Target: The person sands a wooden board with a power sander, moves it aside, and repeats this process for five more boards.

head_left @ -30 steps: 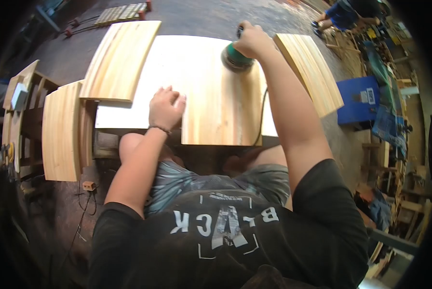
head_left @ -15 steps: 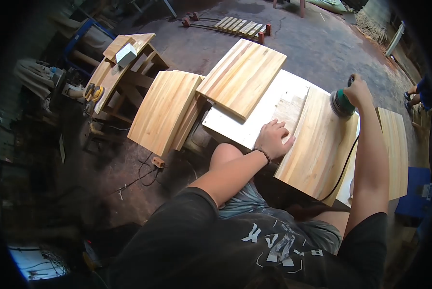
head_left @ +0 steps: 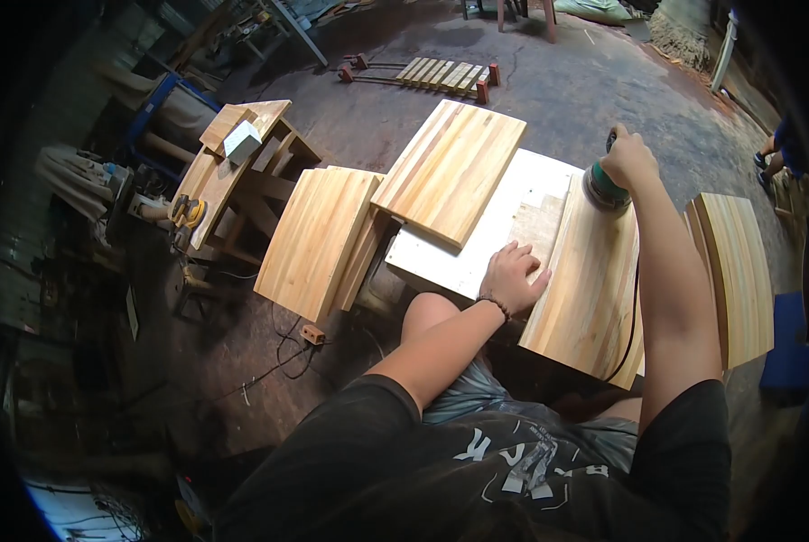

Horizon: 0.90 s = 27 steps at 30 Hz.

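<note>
Fingers: your right hand (head_left: 628, 155) clenched round the green round sander (head_left: 603, 191); left hand (head_left: 511, 275) spread flat, released.
Board: pale wooden board (head_left: 594, 298) under both, on the white table (head_left: 441, 257).
Sander: at the far edge; hold it flat, press lightly.

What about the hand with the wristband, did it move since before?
No. The left hand still rests at the left edge of the sanded board, beside the white tabletop; only the camera view swung.

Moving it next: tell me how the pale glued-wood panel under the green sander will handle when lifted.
Probably stiff: the pale glued-wood panel overhangs the white table without sagging. Likely heavy: thick edge. May slide: the left hand rests at its edge.
</note>
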Tool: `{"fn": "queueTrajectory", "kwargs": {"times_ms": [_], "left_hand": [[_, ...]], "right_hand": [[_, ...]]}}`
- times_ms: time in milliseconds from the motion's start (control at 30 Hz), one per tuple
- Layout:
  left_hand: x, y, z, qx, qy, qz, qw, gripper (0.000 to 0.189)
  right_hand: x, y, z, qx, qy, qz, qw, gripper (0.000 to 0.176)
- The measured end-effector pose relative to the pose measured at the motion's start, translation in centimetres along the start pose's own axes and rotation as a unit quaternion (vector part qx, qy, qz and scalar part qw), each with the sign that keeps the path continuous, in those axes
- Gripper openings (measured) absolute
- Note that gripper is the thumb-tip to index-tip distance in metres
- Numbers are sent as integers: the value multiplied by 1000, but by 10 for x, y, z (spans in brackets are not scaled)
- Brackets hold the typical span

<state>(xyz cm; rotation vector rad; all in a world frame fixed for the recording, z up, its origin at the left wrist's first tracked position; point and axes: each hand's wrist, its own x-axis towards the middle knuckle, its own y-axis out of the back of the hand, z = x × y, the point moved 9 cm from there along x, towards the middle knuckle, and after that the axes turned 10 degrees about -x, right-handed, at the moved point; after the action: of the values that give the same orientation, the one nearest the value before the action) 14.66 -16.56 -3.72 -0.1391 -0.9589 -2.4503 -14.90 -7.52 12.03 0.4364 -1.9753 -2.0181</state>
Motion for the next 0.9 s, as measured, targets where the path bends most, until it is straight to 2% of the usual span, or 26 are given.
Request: {"fn": "queueTrajectory", "kwargs": {"times_ms": [400,900], "left_hand": [[-2,-3,-5,9,6,16,1000,32],[-3,-8,-12,5,11,0,1000,36]], "right_hand": [[-55,5,18,-11,-17,-15,1000,60],[-170,0,27,6,33,7,999,52]]}}
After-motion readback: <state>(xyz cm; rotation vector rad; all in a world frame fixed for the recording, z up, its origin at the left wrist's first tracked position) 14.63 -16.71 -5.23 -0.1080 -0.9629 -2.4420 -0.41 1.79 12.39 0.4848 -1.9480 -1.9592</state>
